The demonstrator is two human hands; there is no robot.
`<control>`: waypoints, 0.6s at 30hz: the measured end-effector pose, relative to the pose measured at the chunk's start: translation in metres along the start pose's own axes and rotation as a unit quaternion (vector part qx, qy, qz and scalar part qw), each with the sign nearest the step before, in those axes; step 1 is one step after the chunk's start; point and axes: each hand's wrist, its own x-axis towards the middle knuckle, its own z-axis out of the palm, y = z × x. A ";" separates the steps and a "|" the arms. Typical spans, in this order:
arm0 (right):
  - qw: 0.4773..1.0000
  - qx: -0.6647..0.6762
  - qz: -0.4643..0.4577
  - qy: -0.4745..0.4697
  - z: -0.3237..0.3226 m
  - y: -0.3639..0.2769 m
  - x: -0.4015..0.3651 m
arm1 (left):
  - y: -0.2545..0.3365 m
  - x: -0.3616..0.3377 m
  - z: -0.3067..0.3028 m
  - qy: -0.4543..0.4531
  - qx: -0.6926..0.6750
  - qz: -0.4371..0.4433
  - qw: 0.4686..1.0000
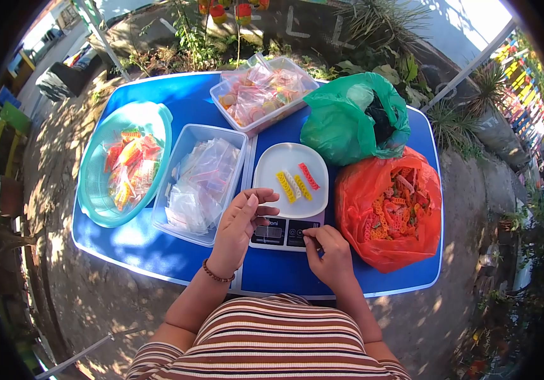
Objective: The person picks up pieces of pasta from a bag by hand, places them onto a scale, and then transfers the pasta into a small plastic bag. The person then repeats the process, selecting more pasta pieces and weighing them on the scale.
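A white square plate [272, 201] sits on the kitchen scale [294, 244], carrying a few ridged crackers [286, 187] in yellow, white and red. My left hand [240, 218] is raised at the plate's lower left edge, open, its fingers loosely curled and apart with nothing between them. Over the right part of the scale's panel, my right hand [330, 256] is bent down, index fingertip and thumb close to the buttons. Nothing shows in that hand. The scale's display lies partly between the two hands.
Left of the scale stand a clear box [237, 180] of plastic bags and a turquoise basin [88, 202] with filled packets. Behind is another box [221, 114] of packets. On the right are a green bag [329, 120] and a red bag [373, 253] of loose crackers. All rest on the blue table [132, 250].
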 end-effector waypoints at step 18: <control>0.974 -0.207 -0.012 -0.088 0.005 -0.006 -0.004 | -0.001 0.001 0.003 -0.007 -0.010 -0.009 1.000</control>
